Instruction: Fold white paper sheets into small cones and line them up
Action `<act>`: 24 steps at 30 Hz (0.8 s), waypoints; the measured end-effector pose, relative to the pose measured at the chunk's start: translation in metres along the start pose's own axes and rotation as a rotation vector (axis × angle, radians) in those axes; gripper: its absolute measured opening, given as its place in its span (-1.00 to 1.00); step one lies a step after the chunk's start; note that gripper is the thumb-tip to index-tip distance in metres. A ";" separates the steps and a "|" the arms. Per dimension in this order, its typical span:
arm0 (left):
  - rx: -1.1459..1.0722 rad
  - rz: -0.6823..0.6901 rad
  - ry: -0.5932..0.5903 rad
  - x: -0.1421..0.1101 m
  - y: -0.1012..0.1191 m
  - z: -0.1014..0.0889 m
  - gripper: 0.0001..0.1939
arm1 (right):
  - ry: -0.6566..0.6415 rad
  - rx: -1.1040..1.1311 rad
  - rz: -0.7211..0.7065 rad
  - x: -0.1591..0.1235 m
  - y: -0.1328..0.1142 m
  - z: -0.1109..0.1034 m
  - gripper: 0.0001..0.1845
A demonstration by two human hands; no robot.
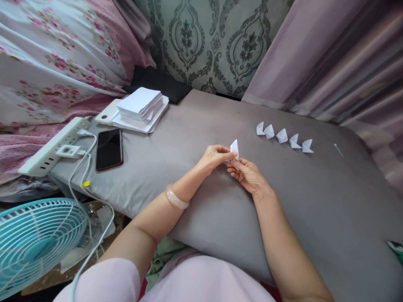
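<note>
A small folded white paper piece (234,148) is pinched between both hands above the grey bed surface (195,126). My left hand (214,158), with a pale bangle on the wrist, has its fingers closed on the piece's left side. From below right, my right hand (247,174) grips the same piece with its fingertips. Several finished folded paper triangles (282,136) lie in a row to the right of my hands.
A stack of white paper sheets (140,109) lies at the back left, next to a black phone (108,149) and a white power strip (52,147) with cables. A teal fan (34,241) stands at lower left. A thin stick (338,149) lies far right.
</note>
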State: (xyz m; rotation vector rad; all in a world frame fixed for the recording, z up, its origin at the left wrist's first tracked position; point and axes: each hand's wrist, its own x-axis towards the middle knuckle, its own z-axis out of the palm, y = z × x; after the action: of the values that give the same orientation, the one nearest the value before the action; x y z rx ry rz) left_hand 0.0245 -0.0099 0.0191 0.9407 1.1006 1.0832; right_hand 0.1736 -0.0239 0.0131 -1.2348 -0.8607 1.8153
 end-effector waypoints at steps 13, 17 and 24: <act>-0.019 0.074 0.165 -0.002 -0.003 0.010 -0.78 | -0.050 -0.053 -0.019 0.002 0.003 0.001 -0.69; -0.011 0.074 0.186 -0.003 -0.004 0.010 -0.80 | -0.057 -0.075 -0.012 0.001 0.003 0.001 -0.69; 0.010 0.027 0.157 0.001 -0.002 0.003 -0.73 | -0.074 -0.105 -0.016 0.000 0.003 0.002 -0.69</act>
State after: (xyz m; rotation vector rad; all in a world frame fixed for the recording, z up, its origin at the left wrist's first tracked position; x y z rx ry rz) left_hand 0.0280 -0.0095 0.0181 0.8924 1.2251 1.1904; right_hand 0.1715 -0.0259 0.0114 -1.2283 -1.0153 1.8322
